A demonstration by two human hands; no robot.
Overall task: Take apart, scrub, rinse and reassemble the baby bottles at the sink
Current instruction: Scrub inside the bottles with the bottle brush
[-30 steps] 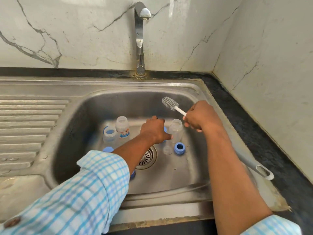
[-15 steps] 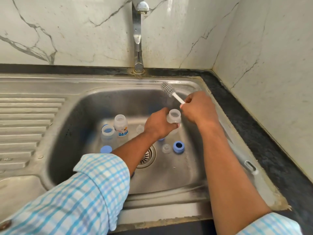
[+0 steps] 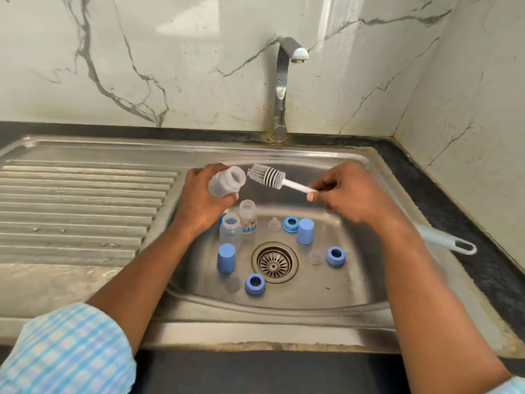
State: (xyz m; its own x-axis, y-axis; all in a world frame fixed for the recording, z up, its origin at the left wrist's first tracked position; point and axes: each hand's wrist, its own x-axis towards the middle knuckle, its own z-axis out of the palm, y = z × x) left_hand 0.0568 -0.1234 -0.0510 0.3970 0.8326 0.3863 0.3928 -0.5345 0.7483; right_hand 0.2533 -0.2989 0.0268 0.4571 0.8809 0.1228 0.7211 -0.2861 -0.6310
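Raised since a moment ago, the bottle (image 3: 225,183) lies tilted, gripped by the left hand (image 3: 199,201) over the sink's (image 3: 284,152) back edge, mouth facing the brush (image 3: 267,176) pinched by the right hand (image 3: 350,193); scrubbing next needs bristles aimed into the neck.

Sink (image 3: 312,297) is brushed stainless, dull sheen, scuffed and water-marked, with a crusty rough front edge low in the frame. Ribbed drainboard (image 3: 85,200) on the left, same metal. Tap (image 3: 281,81) at top centre is shinier polished metal. Wall (image 3: 170,66) behind is glossy marble-look slab; counter (image 3: 426,177) on the right is dark, matt, speckled stone. Bottle (image 3: 225,183) in the upper middle is cloudy translucent plastic, and the brush (image 3: 267,176) beside it has rubbery-looking grey bristles on a smooth white plastic stem. Blue caps (image 3: 226,257) in the basin: matt plastic. Sleeve (image 3: 71,351) lower left is soft checked cloth.
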